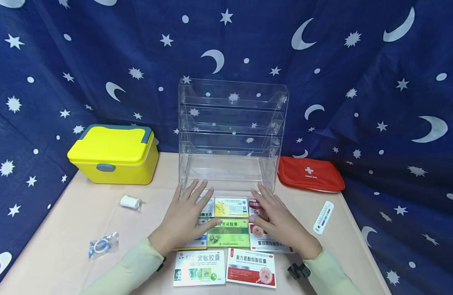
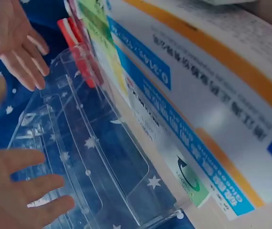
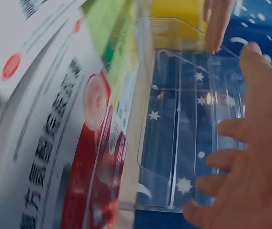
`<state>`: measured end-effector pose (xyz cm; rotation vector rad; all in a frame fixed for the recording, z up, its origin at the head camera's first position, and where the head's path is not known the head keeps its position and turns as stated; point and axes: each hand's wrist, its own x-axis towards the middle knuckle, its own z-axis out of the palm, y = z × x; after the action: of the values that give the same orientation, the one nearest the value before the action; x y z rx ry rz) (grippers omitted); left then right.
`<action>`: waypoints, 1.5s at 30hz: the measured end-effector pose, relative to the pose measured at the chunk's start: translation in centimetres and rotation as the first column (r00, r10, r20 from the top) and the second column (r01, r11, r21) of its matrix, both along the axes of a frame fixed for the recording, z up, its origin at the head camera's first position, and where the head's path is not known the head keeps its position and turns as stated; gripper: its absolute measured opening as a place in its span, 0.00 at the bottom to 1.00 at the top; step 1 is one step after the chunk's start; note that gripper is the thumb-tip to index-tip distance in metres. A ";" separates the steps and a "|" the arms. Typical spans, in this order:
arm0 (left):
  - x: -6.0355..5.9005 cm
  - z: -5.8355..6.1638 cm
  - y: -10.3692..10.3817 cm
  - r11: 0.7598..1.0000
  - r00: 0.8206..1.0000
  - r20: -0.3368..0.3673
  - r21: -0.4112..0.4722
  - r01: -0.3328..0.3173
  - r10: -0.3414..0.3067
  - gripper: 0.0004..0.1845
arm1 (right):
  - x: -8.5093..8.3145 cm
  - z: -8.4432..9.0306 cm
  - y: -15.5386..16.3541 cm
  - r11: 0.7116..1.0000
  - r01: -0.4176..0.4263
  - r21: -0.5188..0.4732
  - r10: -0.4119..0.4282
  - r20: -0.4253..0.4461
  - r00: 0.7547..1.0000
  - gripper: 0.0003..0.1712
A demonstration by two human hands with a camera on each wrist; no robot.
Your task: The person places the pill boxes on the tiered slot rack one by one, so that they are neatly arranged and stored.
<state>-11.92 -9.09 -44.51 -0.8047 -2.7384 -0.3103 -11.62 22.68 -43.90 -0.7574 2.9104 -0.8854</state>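
Note:
Both hands hold nothing. My left hand [image 1: 187, 217] has its fingers spread over the left side of several medicine boxes laid in rows; its thumb overlaps the green box [image 1: 228, 237]. Fingers also extended, my right hand [image 1: 279, 217] hovers over the right side, above a red-and-white box [image 1: 261, 242] and a dark red box [image 1: 253, 208]. Between the hands lies a yellow-and-white box [image 1: 231, 209]. Nearest me are a white-and-green box [image 1: 199, 270] and another red-and-white box [image 1: 248, 275]. Behind the rows stands a clear tiered rack [image 1: 226, 186]. The left wrist view shows a blue-and-orange striped box [image 2: 188, 95] up close.
A yellow lidded case [image 1: 112, 151] stands at the back left, a red first-aid pouch [image 1: 310, 174] right of the rack. A white bandage roll [image 1: 130, 202] and a bagged blue-and-white item [image 1: 102, 245] lie left. A thermometer card [image 1: 323, 218] lies right. A starry blue cloth [image 1: 248, 37] hangs behind.

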 end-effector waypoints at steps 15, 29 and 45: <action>-6.5 1.0 -4.7 0.853 0.966 -0.085 0.491 -0.174 0.246 0.25 | -3.1 -2.4 4.7 0.647 0.634 -0.424 -0.407 0.512 0.757 0.25; -9.2 1.9 -5.3 0.777 0.968 0.064 0.585 -0.233 0.243 0.21 | -2.6 -4.7 5.0 0.858 0.512 -0.030 -0.468 0.363 0.806 0.36; -9.4 2.0 -5.3 0.777 0.959 0.081 0.569 -0.269 0.273 0.21 | -1.9 -5.1 5.5 0.874 0.484 -0.055 -0.422 0.409 0.809 0.37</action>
<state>-21.31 -14.43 -42.51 -0.2361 -2.4724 -1.0057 -13.54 28.17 -48.97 0.1416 2.7067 -1.1493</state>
